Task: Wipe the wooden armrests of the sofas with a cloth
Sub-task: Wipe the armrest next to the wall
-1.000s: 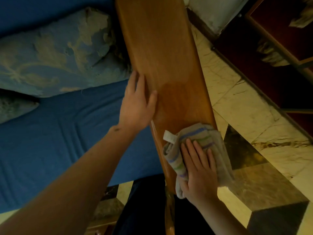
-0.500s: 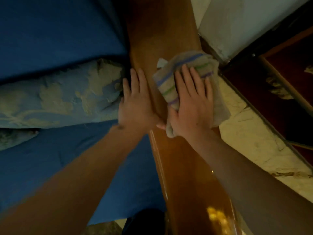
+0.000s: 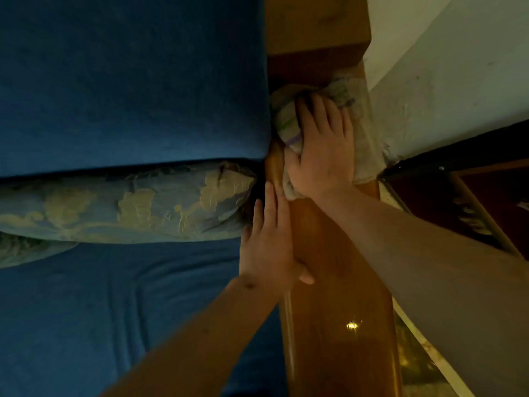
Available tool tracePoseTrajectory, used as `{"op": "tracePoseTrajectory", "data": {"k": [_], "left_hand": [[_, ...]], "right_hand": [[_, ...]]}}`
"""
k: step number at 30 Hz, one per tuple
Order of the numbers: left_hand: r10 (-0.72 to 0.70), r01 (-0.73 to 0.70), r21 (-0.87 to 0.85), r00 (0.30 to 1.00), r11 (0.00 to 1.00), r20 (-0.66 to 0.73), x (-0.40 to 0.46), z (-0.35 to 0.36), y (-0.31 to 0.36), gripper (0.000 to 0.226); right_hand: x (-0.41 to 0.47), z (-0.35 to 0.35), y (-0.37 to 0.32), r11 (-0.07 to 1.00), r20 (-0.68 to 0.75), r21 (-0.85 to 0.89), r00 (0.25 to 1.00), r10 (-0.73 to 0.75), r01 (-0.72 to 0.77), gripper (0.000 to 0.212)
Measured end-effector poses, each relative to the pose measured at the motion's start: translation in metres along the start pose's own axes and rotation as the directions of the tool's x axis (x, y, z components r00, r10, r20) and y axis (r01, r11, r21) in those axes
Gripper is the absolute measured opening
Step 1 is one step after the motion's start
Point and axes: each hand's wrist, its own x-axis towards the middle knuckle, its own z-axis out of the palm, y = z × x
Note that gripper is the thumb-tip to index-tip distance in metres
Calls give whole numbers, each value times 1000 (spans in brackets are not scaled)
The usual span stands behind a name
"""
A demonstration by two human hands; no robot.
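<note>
A person's right hand [image 3: 323, 150] presses a striped cloth [image 3: 289, 118] flat-fingered onto a wooden armrest [image 3: 337, 282], while the relaxed left hand [image 3: 267, 242] rests on its inner edge beside a blue sofa [image 3: 114, 81].

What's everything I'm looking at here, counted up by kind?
Hands: 2, the left hand resting on the armrest edge, the right hand pressing the cloth
Cloths: 1, the striped cloth
Wooden armrests: 1, the armrest
Patterned cushions: 1, the cushion
Blue sofas: 1, the sofa
Total: 6
</note>
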Motion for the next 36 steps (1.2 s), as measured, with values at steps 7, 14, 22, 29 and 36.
{"op": "tracePoseTrajectory", "data": {"k": [7,14,22,29,36], "left_hand": [[-20,18,-14,987,1000,-162,-40,23,-3,144],[-182,88,-371,957,925,-226,-176,157,-26,108],[-304,257,-444,952,859,-37,-317,284,-21,77],[-418,393,-804,886,447,200,-399,292,-15,97],[-222,169,-840,920,-516,322,-462,215,-36,72]], "right_hand": [[-64,5,-17,998,-35,-7,997,62,-63,74],[-231,-4,-24,998,67,29,996,-53,51,75],[-498,-31,-6,990,274,140,959,-66,28,71],[-529,-104,-64,138,679,561,549,487,-816,44],[-491,-238,-119,-596,788,284,537,-300,-751,43]]}}
